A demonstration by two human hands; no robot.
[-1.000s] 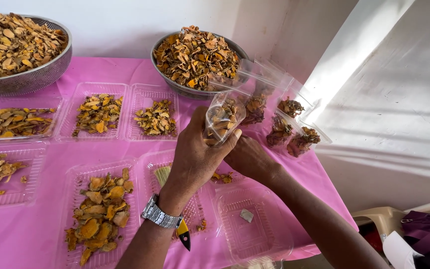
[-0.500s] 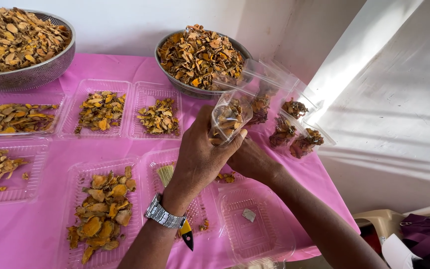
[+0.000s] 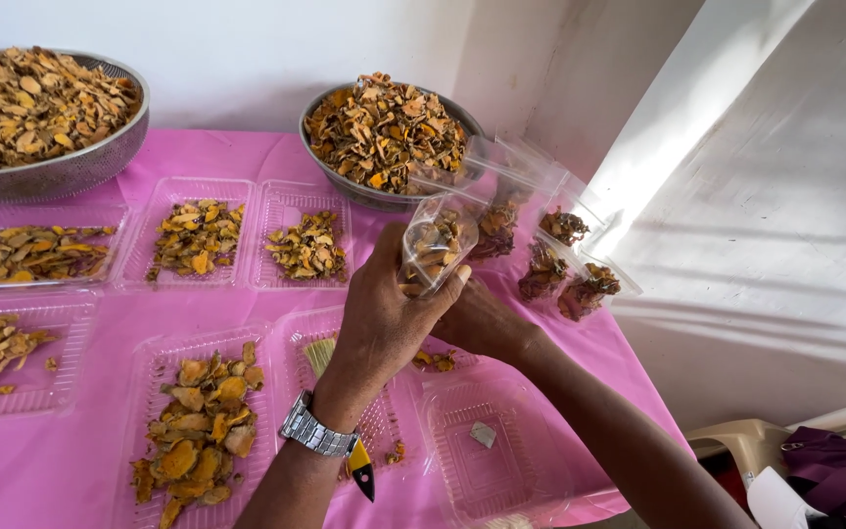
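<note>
- Pink plastic tablecloth [image 3: 247, 157]: lying beneath your clear trays, against a white wall.
- Your left hand [image 3: 384, 313]: gripping a clear plastic pouch of dried slices [image 3: 435, 250].
- Your right hand [image 3: 482, 323]: sitting half hidden; grip unclear.

Filled pouches [image 3: 565, 264] crowd right, bowl [image 3: 345, 176] blocks behind; bare cloth [image 3: 100, 392] left

Your left hand [image 3: 384, 313] grips a filled pouch [image 3: 433, 250] above the table [image 3: 110, 441], your right hand [image 3: 482, 323] just beneath it. Two bowls [image 3: 374, 191] sit behind, trays [image 3: 198, 235] in rows to your left, more pouches [image 3: 565, 264] standing right.
</note>
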